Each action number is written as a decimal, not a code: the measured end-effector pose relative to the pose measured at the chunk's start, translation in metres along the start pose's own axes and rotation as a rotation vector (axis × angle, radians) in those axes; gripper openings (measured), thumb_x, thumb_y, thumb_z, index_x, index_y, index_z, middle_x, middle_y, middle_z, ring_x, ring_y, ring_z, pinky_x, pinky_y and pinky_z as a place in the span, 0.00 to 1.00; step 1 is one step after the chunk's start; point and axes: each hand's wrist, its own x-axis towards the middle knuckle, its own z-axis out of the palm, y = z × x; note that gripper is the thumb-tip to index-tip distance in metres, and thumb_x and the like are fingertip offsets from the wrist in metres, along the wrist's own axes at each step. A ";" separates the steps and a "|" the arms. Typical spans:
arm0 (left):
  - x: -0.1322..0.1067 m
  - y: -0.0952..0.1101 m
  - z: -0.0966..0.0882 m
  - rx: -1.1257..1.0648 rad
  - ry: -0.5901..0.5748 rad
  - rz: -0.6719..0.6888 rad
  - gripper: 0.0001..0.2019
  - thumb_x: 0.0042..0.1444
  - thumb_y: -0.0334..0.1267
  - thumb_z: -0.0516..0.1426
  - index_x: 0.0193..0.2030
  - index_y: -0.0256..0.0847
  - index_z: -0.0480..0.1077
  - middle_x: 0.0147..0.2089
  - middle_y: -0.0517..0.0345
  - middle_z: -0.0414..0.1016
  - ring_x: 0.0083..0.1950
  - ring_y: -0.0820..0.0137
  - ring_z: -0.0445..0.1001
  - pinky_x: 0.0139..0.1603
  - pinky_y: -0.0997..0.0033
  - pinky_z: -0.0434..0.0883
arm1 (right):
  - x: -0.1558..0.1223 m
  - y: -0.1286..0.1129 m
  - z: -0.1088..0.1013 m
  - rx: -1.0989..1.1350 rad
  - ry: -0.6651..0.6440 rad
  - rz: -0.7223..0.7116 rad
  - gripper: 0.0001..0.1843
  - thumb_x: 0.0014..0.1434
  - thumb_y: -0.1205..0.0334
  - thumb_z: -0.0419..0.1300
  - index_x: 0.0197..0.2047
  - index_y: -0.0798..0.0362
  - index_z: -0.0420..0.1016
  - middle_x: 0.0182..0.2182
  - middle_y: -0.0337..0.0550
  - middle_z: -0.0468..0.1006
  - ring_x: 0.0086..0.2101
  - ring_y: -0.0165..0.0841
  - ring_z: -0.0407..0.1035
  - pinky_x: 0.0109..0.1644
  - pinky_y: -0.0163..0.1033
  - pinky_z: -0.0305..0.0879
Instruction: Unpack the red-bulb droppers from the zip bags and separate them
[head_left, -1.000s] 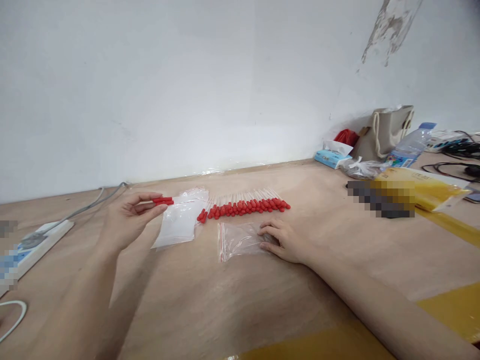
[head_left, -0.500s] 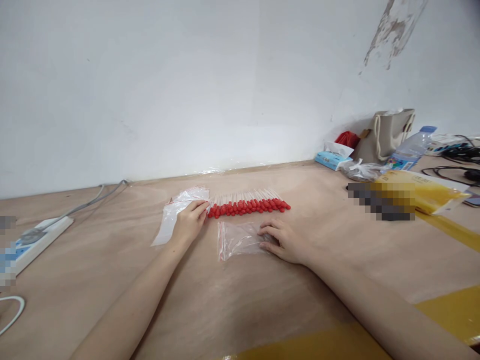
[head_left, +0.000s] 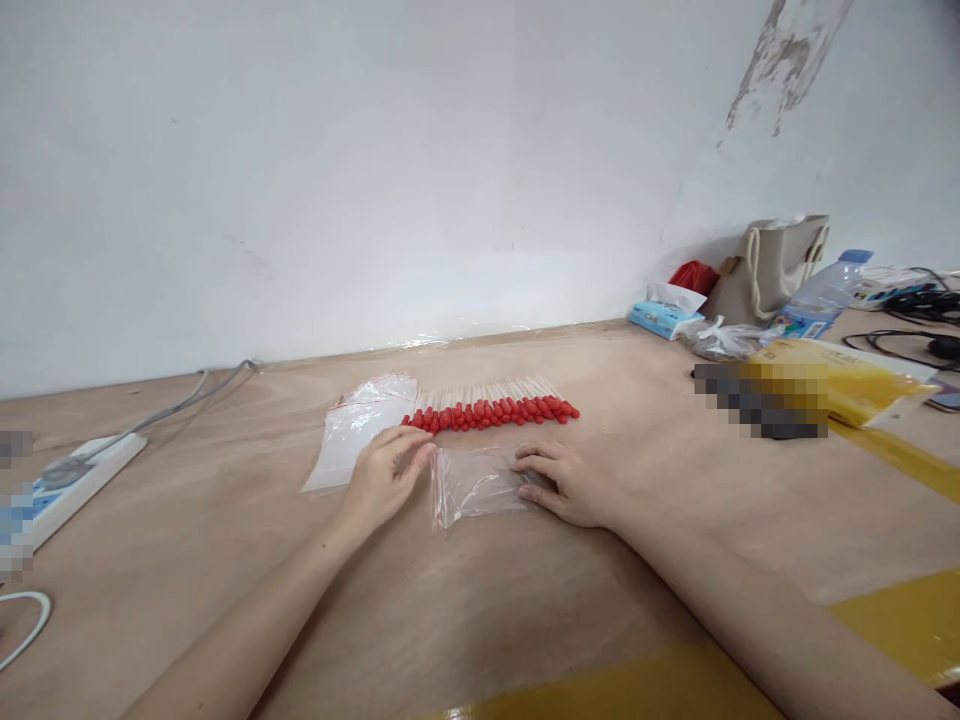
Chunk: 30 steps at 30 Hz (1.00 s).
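Note:
A clear zip bag point(head_left: 480, 485) with a red line by its left end lies flat on the table. My right hand point(head_left: 566, 485) rests over the bag's right end, its fingers curved and apart. At the bag's upper left corner is my left hand point(head_left: 390, 468), thumb and fingers apart, thumb tip at the bag's edge. Just beyond the bag stretches a row of thin pale sticks with red tips point(head_left: 499, 410), the tips facing me. More zip bags point(head_left: 345, 435) are spread flat to the left of the sticks, partly behind my left hand.
To the left are a power strip point(head_left: 90, 485) and its grey cable point(head_left: 187, 400). On the right stand a tissue pack point(head_left: 661, 320), a tote bag point(head_left: 784, 265), a plastic bottle point(head_left: 821, 295) and a yellow package point(head_left: 855, 385). A wall point(head_left: 337, 180) rises behind the table.
My left hand has moved down and slightly right, from the spread bags and the row's left end to the clear bag's corner. My right hand has stayed in place.

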 end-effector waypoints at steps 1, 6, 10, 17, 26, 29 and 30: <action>-0.007 0.005 0.001 -0.012 -0.059 0.029 0.15 0.59 0.42 0.48 0.47 0.43 0.70 0.50 0.54 0.70 0.52 0.66 0.67 0.53 0.63 0.65 | 0.000 -0.001 -0.001 -0.005 -0.013 -0.010 0.18 0.57 0.53 0.54 0.49 0.48 0.68 0.47 0.46 0.69 0.46 0.35 0.64 0.50 0.43 0.60; -0.029 0.014 0.003 0.051 -0.416 0.230 0.22 0.61 0.41 0.47 0.61 0.52 0.52 0.66 0.58 0.47 0.66 0.62 0.45 0.63 0.50 0.49 | 0.001 -0.003 -0.004 -0.030 -0.066 -0.035 0.23 0.56 0.48 0.53 0.53 0.46 0.66 0.52 0.45 0.67 0.50 0.37 0.61 0.54 0.47 0.57; -0.034 0.004 0.000 0.103 -0.456 0.222 0.21 0.58 0.44 0.51 0.59 0.55 0.56 0.66 0.56 0.44 0.66 0.57 0.43 0.61 0.45 0.46 | 0.001 -0.001 -0.003 -0.048 -0.106 -0.016 0.25 0.55 0.45 0.52 0.54 0.45 0.65 0.55 0.44 0.65 0.53 0.38 0.59 0.56 0.48 0.54; -0.037 0.003 -0.002 -0.076 -0.445 0.035 0.24 0.54 0.40 0.54 0.59 0.51 0.56 0.66 0.51 0.44 0.65 0.55 0.46 0.60 0.48 0.53 | -0.001 -0.001 -0.004 -0.023 -0.117 -0.002 0.27 0.54 0.44 0.53 0.55 0.44 0.64 0.55 0.44 0.64 0.54 0.39 0.58 0.57 0.49 0.53; -0.043 0.010 0.021 -0.507 -0.213 -0.403 0.27 0.48 0.36 0.55 0.52 0.44 0.46 0.31 0.64 0.65 0.25 0.78 0.65 0.27 0.77 0.65 | -0.002 0.001 -0.002 -0.020 -0.126 -0.016 0.27 0.54 0.44 0.53 0.55 0.44 0.64 0.55 0.43 0.63 0.54 0.39 0.57 0.57 0.49 0.54; -0.032 0.000 -0.002 -0.431 -0.304 -0.318 0.20 0.52 0.38 0.52 0.50 0.42 0.49 0.27 0.66 0.65 0.26 0.75 0.66 0.28 0.75 0.65 | -0.004 0.000 -0.002 -0.027 -0.099 0.020 0.24 0.59 0.48 0.48 0.56 0.45 0.62 0.56 0.45 0.62 0.53 0.38 0.57 0.56 0.48 0.55; -0.026 -0.006 -0.015 -0.371 -0.363 -0.289 0.17 0.52 0.38 0.51 0.47 0.42 0.53 0.29 0.63 0.66 0.28 0.73 0.68 0.29 0.74 0.65 | -0.004 0.000 -0.002 -0.030 -0.088 0.038 0.23 0.60 0.49 0.46 0.57 0.46 0.62 0.55 0.46 0.62 0.53 0.37 0.57 0.55 0.47 0.56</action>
